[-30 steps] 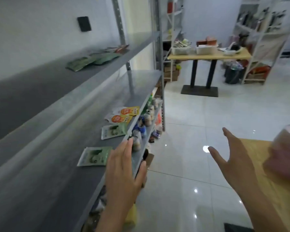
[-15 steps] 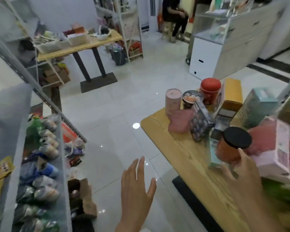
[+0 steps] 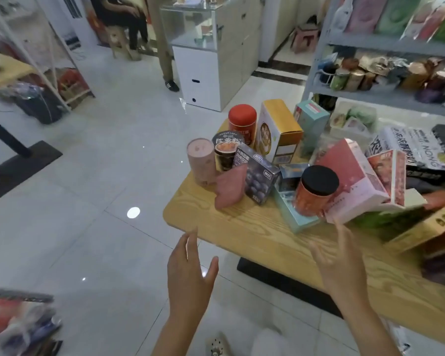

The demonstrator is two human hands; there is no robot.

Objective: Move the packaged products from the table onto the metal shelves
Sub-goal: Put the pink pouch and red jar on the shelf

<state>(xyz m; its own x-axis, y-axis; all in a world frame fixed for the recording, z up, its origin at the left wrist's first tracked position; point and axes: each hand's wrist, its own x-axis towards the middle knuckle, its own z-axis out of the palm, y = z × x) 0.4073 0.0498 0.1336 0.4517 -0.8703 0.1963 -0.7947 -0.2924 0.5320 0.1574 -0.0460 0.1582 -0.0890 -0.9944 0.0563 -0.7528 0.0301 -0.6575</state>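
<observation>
The letters NONG are showing on the white printed bag (image 3: pixel 411 145), beside large black Chinese characters; everything else printed is coming out too blurred to read.

A glass display case (image 3: pixel 203 24) on a white cabinet (image 3: pixel 198 73) stands at upper centre on the glossy tiled floor (image 3: pixel 88 188). Just left of it is a standing person's trouser leg (image 3: pixel 165 55), and further left a seated person (image 3: pixel 118 11) sits on a tan stool (image 3: pixel 116 39). A pink stool (image 3: pixel 306 38) sits at upper right.

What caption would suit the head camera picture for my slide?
Open left hand and right hand hover near a wooden table piled with packaged products.
</observation>
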